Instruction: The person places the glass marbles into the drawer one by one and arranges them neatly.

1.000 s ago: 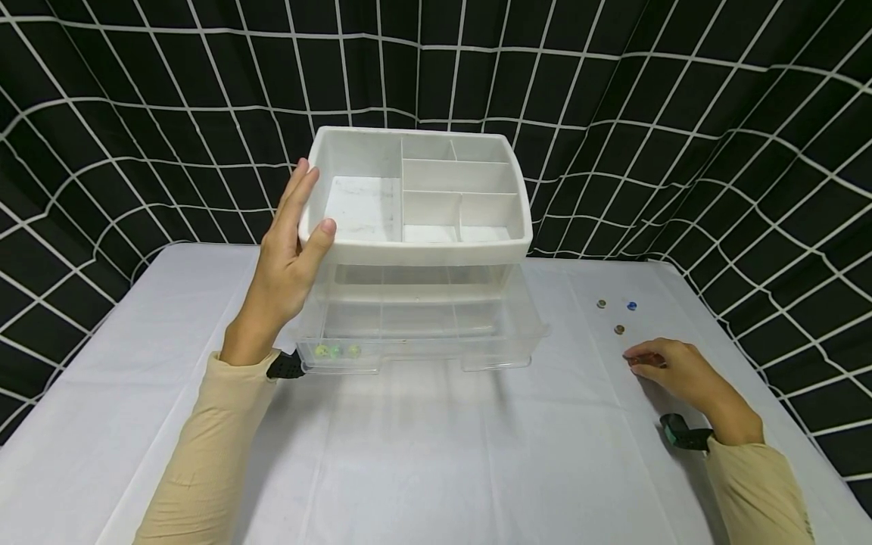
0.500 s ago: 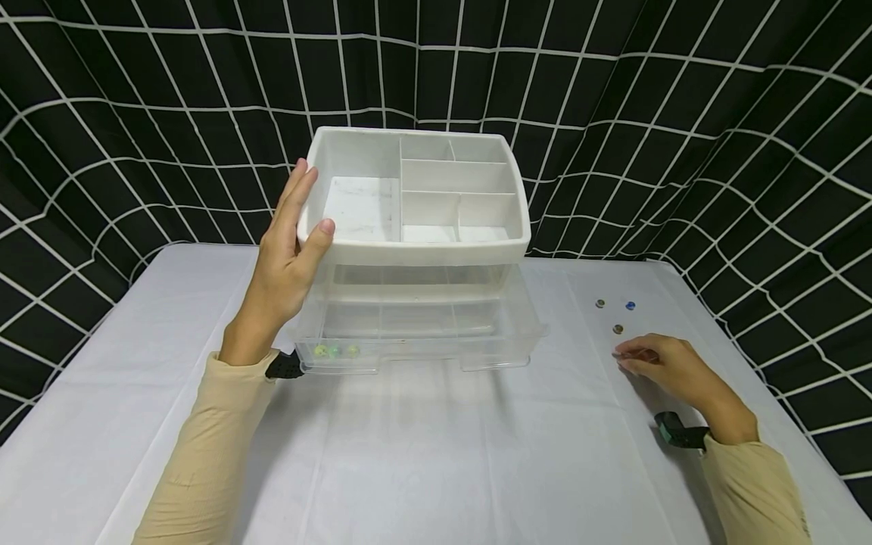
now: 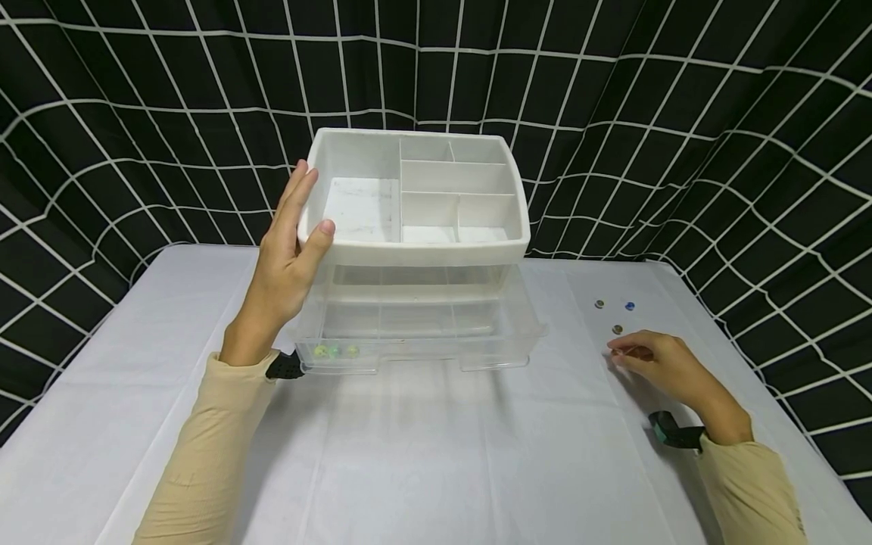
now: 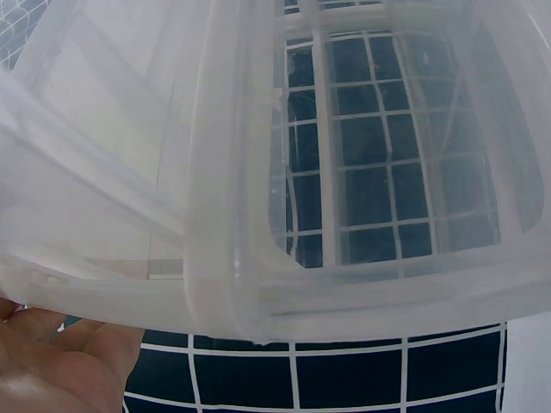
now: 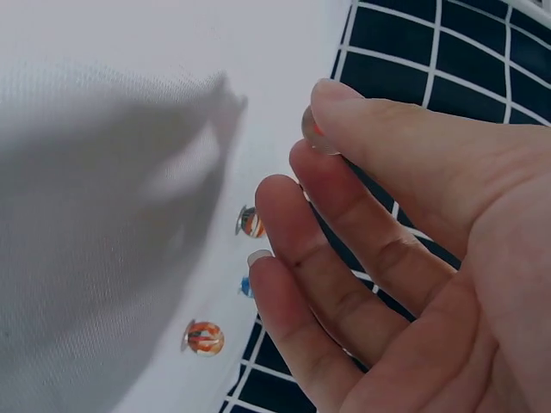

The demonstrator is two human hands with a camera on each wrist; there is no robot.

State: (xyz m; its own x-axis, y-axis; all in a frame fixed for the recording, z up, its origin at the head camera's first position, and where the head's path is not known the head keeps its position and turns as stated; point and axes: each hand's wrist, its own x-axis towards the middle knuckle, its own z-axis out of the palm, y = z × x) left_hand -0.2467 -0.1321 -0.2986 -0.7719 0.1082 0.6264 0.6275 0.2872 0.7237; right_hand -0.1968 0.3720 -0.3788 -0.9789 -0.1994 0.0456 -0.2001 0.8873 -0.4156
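Observation:
A white desk organizer [image 3: 415, 253] with a divided top tray stands mid-table. My left hand [image 3: 272, 280] rests against its left side, fingers straight along the wall and thumb over the front rim; in the left wrist view the palm [image 4: 73, 361] shows at lower left. Below the tray, a clear drawer [image 3: 422, 350] is pulled out, with greenish and yellowish marbles [image 3: 334, 351] at its front left. At the right, my right hand [image 3: 661, 367] pinches a clear glass marble [image 5: 317, 136] with a reddish core between thumb and index finger, above the cloth.
Beyond my right hand lie a blue marble [image 3: 630, 306] and two orange-streaked ones, the nearer marble [image 3: 617, 329] close to my fingers. A white cloth [image 3: 409, 462] covers the table. A black curtain [image 3: 422, 68] with white grid lines hangs behind and at both sides.
My right hand has moved a little left and away from me, with the marble in its fingertips. The left hand, organizer and drawer stay where they were.

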